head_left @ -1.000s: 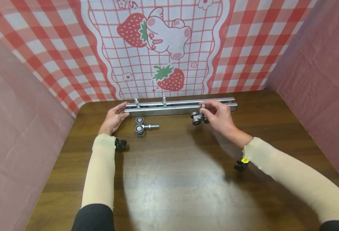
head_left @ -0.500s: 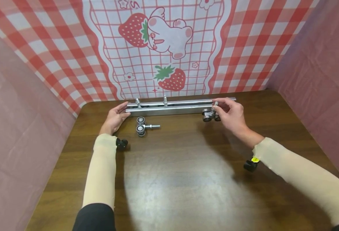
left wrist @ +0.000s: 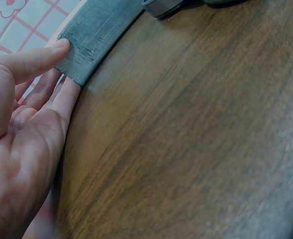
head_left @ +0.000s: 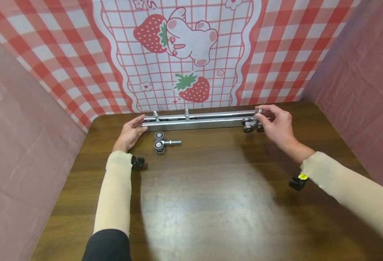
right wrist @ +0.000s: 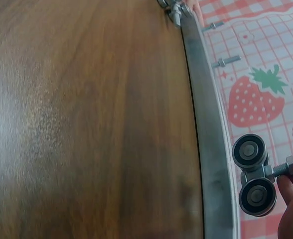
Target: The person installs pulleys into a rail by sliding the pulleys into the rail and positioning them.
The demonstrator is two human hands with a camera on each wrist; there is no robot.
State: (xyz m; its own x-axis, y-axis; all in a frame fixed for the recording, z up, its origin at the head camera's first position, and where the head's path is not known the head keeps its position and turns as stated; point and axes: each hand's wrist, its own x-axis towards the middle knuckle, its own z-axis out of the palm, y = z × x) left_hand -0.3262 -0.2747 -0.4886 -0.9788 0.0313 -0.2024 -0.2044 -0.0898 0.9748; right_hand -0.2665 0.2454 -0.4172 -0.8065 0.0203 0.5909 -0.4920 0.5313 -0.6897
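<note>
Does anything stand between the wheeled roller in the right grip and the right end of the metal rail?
Nothing visible does, though the right grip partly hides that end of the rail. The loose roller lies far left of the held roller.

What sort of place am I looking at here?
Probably a makeshift work booth, though the wider room isn't visible: a wood-grain table with a metal rail on it, and a strawberry-print cloth as the backdrop.
</note>
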